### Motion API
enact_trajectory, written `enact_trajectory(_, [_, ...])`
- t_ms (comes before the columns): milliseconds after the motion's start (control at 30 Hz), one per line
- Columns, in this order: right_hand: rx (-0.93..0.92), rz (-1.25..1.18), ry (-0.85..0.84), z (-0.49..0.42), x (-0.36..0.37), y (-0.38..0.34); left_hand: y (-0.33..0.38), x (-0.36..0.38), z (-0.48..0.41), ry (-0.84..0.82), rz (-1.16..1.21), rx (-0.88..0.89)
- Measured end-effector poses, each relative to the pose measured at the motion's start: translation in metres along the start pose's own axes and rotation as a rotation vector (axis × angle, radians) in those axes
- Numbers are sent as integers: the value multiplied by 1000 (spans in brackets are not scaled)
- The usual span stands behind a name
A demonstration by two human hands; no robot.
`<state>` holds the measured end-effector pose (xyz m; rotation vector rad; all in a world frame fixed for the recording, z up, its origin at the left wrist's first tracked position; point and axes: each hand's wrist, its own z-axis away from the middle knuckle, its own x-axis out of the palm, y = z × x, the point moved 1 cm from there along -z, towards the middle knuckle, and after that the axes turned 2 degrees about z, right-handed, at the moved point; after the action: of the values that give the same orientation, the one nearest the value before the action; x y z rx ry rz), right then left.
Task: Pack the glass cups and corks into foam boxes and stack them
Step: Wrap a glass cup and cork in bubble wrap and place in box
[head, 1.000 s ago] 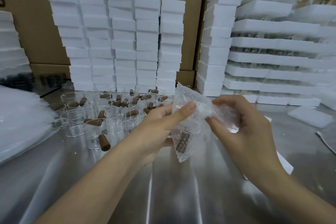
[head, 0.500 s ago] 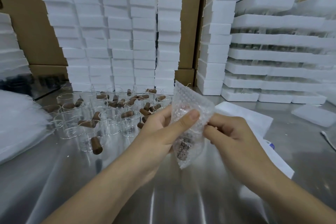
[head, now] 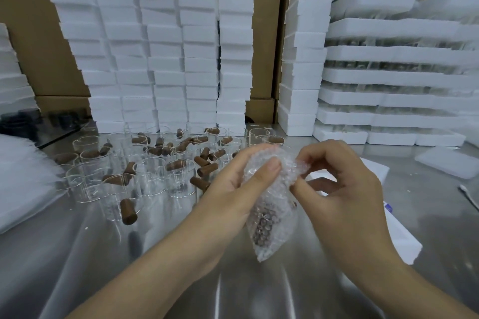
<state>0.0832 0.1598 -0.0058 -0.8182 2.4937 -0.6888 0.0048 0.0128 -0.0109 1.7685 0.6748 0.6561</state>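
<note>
Shiny steel tabletop — brown cardboard cartons behind, soft even light

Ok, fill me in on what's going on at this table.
A person is working a bubble-wrap pouch over the steel table: the left hand grips its body, the right hand pinches its top edge. Something brown shows through the wrap near the bottom. Behind the left hand stand many clear glass cups with brown corks in and among them, not yet packed. White foam boxes are stacked high along the back.
</note>
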Motion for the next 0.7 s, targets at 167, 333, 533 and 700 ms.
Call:
enact_trajectory(167, [28,-83,-53,4,3,-4,-3,-1,2,53,83,-3])
enact_trajectory(333, [-57,161,-289,-2,-1,-4,-5,-3,0,84,69,10])
enact_trajectory(533, [77,55,-624,-1,-8,-1,-7,-7,1,122,0,18])
enact_trajectory(700, [9,118,-606,0,-3,6,-7,-7,2,104,-43,-56])
